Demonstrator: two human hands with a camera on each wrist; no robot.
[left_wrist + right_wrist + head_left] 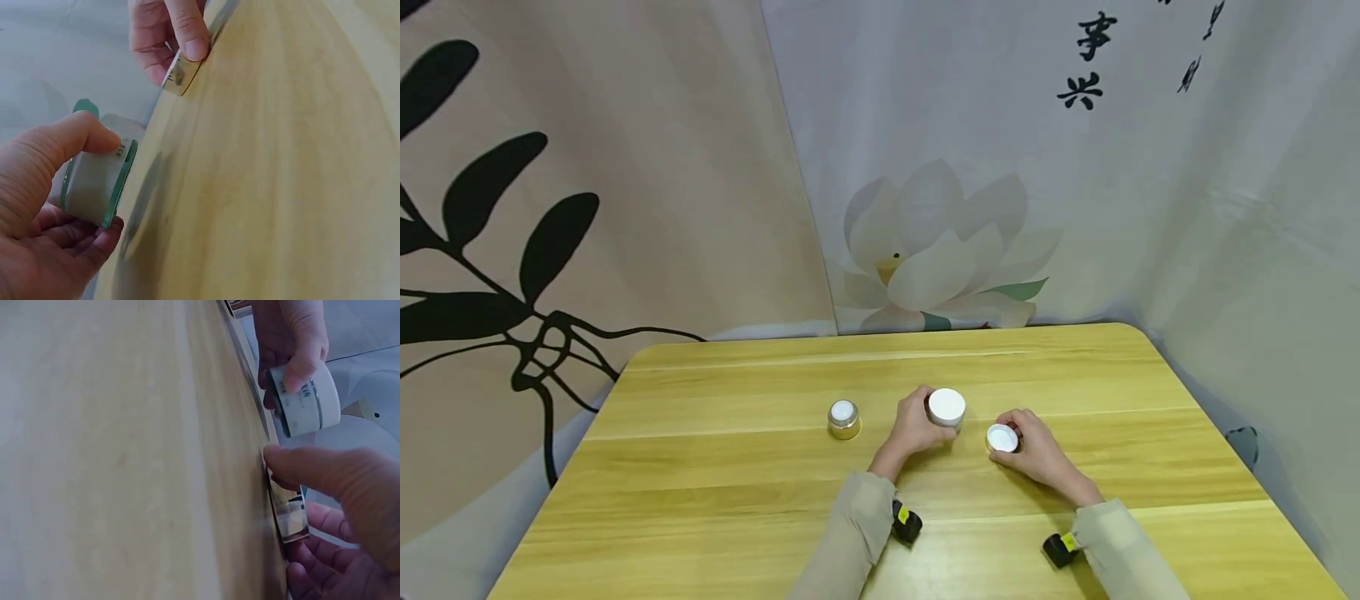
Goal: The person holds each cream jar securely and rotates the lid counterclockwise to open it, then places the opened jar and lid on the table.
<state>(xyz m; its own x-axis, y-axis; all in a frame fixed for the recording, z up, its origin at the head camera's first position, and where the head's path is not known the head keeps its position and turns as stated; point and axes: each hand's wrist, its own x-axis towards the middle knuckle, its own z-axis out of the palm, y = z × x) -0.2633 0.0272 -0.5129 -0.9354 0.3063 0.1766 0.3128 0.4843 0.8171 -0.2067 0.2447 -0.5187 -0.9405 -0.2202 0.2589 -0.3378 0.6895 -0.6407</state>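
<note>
My left hand grips a cream jar with a white lid, thumb on one side and fingers on the other. In the left wrist view the jar has a pale body with green clear edges and appears raised above the tabletop. To its right, my right hand holds a short gold lid, its white face up, between thumb and fingers. The lid's shiny gold side shows in the right wrist view; whether it touches the table I cannot tell. Left of both hands stands a small gold-based jar with a white top.
A wooden table with rounded far corners lies under both hands. Behind it hangs a pale cloth backdrop printed with leaves, a lotus and dark characters. Black wrist cameras are strapped at both cuffs.
</note>
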